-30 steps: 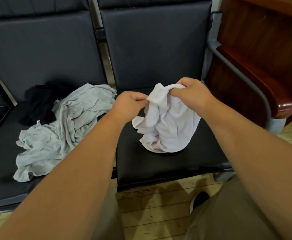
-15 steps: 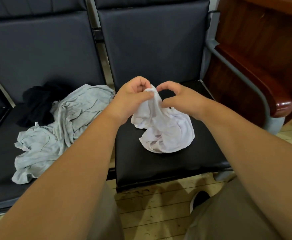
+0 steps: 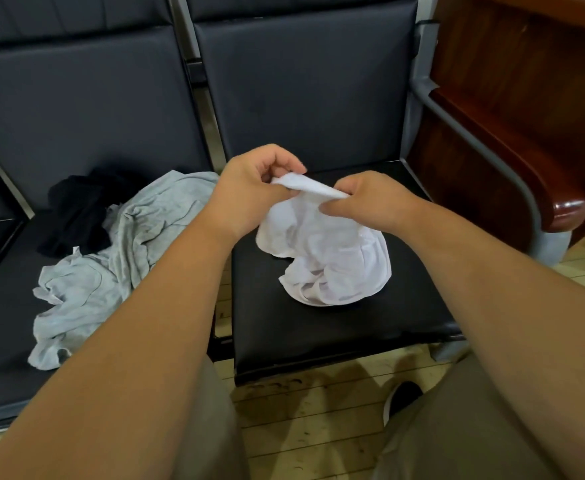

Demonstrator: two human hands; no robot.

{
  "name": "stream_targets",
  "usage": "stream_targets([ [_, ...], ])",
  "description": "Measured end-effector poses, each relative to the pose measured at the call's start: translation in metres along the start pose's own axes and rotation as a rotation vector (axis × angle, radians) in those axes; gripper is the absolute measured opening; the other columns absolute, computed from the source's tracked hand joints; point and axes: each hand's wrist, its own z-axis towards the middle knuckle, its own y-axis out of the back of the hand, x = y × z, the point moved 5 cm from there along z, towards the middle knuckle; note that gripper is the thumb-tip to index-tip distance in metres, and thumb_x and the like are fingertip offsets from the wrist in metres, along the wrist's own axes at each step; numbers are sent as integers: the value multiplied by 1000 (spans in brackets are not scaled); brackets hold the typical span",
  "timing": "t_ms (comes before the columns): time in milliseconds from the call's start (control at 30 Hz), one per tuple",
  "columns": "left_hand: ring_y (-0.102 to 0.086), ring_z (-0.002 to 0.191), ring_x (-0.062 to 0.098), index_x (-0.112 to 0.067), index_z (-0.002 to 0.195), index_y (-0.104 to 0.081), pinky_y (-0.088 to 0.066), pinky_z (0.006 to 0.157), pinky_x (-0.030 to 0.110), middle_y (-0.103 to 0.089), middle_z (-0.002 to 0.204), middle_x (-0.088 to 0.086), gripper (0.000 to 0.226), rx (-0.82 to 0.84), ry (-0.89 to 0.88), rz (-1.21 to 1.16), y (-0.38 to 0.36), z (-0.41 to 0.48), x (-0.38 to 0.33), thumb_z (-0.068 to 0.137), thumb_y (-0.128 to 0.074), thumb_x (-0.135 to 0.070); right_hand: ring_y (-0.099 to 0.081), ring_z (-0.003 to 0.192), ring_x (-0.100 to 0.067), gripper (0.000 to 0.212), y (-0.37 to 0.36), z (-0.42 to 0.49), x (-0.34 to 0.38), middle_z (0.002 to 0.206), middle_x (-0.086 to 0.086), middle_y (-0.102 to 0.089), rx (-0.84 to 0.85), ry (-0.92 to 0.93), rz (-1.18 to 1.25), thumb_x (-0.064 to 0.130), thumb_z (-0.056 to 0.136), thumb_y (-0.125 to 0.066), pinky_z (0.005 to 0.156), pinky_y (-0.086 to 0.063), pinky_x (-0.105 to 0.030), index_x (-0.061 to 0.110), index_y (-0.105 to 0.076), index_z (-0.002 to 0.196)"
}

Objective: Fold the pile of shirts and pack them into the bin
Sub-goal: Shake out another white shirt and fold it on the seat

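- The white shirt [image 3: 339,265] lies crumpled on the right seat [image 3: 319,327]. Its upper edge is lifted and the rest sits in a heap on the cushion.
- The left hand [image 3: 249,192] pinches this edge between thumb and curled fingers. The right hand [image 3: 367,202] does the same just beside it, at three o'clock from the left hand. A short band of cloth is stretched between them.
- The step in hand seems to be finding a good hold in order to open the shirt. It is not yet flat and no fold is made.
- To do it well, the person should make sure the band is the collar or a shoulder line. The picture does not show which part it is.
- Then the hands should slide apart along the edge, one toward nine o'clock and one toward three o'clock, until each holds one shoulder.
- A lift and a small shake would probably let the thin, soft cloth fall open, so that the sleeves come free.
- The shirt should be laid down with the collar toward twelve o'clock, at the backrest. The hem should not slip over the front edge at six o'clock onto the floor [image 3: 301,410].
- The grey shirt [image 3: 121,244] waits at nine o'clock from the white one, on the next seat. A black garment [image 3: 76,213] touches it at ten o'clock. They are best left there, so that the right seat stays free for folding.
- The bin is not in view, so the packing place cannot be judged.
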Motion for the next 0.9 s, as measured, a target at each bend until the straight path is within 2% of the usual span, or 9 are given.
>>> stream_targets([
  [100,-58,74,0,-27,92,-71,-47,69,17,-64,80,-13,27,-125,-3,246,7,0,3,86,-70,0,-73,76,-18,37,5,-8,-4,79,4,-76,78,-66,-6,56,80,-80,74,-59,-36,20,-81,87],
  [233,-60,91,5,-26,105,-71,-46,76,14,-62,104,-10,24,-240,13,449,15,-1,9,95,-60,-7,-78,92,-17,42,5,-28,-4,93,4,-81,334,-114,-6,61,80,-79,98,-59,-41,22,-84,94],
  [333,-59,89,5,-26,102,-72,-43,73,13,-59,111,-5,21,-333,103,450,25,-8,15,98,-56,-14,-76,95,-14,41,4,-39,-12,94,11,-80,403,-169,-85,64,80,-77,99,-56,-39,27,-84,97],
  [433,-61,89,7,-25,99,-71,-48,74,22,-65,106,-4,13,-395,178,345,35,-22,15,98,-59,-20,-75,87,-14,39,5,-52,-23,86,10,-79,408,-235,-182,62,78,-78,85,-56,-34,25,-82,88],
  [500,-65,87,13,-25,96,-70,-52,72,29,-70,95,-5,8,-385,237,285,36,-30,13,97,-63,-29,-70,80,-19,41,10,-59,-29,83,2,-74,313,-257,-195,61,77,-78,79,-53,-36,20,-77,78],
  [600,-61,75,17,-22,83,-66,-52,68,38,-67,80,-5,18,-365,310,220,36,-38,4,92,-65,-37,-72,93,-26,46,22,-71,-30,100,-8,-76,88,-256,64,57,76,-81,79,-54,-35,17,-79,100],
  [700,-48,66,15,-12,75,-56,-40,62,37,-53,69,-1,34,-358,285,90,39,-42,-14,89,-68,-40,-72,85,-20,24,40,-89,-21,99,-9,-74,-101,-234,348,31,92,-78,59,-60,-28,11,-67,99],
  [767,-44,66,17,-11,74,-51,-36,61,35,-47,69,0,40,-349,271,16,41,-46,-33,88,-70,-43,-72,90,-24,20,58,-101,-15,105,-11,-73,-232,-237,418,24,96,-75,59,-62,-33,9,-66,105],
  [900,-46,67,18,-10,76,-57,-37,63,36,-49,69,1,39,-335,213,12,48,-47,-82,89,-70,-45,-70,92,-29,20,99,-123,10,101,-10,-70,-452,-205,342,32,95,-74,70,-63,-42,17,-64,103],
])
